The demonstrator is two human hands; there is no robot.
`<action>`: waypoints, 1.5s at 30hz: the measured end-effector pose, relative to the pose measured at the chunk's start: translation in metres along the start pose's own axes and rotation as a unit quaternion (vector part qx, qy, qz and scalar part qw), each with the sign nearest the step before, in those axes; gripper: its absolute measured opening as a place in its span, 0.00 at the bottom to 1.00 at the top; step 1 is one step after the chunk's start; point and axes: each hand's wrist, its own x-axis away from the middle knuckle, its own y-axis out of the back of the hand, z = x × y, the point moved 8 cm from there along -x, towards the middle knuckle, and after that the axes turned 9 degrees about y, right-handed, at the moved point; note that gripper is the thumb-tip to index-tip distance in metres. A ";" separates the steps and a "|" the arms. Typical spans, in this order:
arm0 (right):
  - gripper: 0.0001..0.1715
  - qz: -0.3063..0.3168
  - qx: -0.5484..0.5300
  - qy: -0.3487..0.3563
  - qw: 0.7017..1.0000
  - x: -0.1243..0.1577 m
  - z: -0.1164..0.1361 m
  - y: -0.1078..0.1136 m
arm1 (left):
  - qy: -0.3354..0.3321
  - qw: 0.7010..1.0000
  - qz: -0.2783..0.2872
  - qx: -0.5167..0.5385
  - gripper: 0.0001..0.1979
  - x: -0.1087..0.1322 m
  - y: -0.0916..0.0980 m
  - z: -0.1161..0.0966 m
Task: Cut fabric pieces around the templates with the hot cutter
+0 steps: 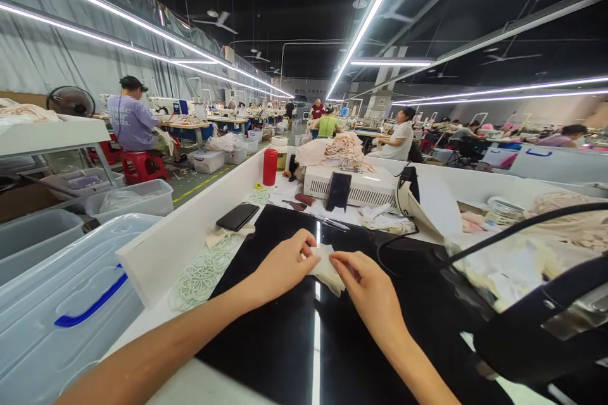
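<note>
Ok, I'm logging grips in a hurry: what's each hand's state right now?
Left hand: closed, pinching the white fabric piece at its left edge.
Right hand: closed, pinching the same piece's right edge.

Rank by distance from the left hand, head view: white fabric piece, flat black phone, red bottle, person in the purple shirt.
1. white fabric piece: pinched in the left hand, centre of the black table.
2. flat black phone: on the white ledge, left.
3. red bottle: farther back, left of centre.
4. person in the purple shirt: seated across the aisle, far left.
</note>
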 end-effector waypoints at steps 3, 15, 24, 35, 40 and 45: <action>0.24 0.009 0.052 0.015 0.998 -0.010 -0.006 -0.012 | -0.035 0.993 -0.023 -0.113 0.04 -0.014 0.006 -0.003; 0.13 0.065 0.179 0.044 0.981 -0.007 -0.005 -0.035 | -0.125 0.928 -0.021 -0.350 0.07 -0.030 -0.024 0.012; 0.09 0.044 0.126 0.094 0.987 0.033 0.038 0.013 | -0.184 0.911 -0.063 -0.364 0.08 -0.014 -0.016 -0.001; 0.10 0.020 0.092 -0.055 0.994 0.175 -0.052 0.137 | -0.264 0.909 0.050 -0.320 0.08 0.044 -0.086 -0.037; 0.20 -0.020 0.141 -0.174 0.974 0.206 -0.083 0.179 | -0.311 0.882 0.137 -0.325 0.08 0.078 -0.143 -0.060; 0.19 0.013 0.093 -0.204 0.974 0.207 -0.084 0.164 | -0.357 0.854 0.178 -0.334 0.08 0.098 -0.186 -0.081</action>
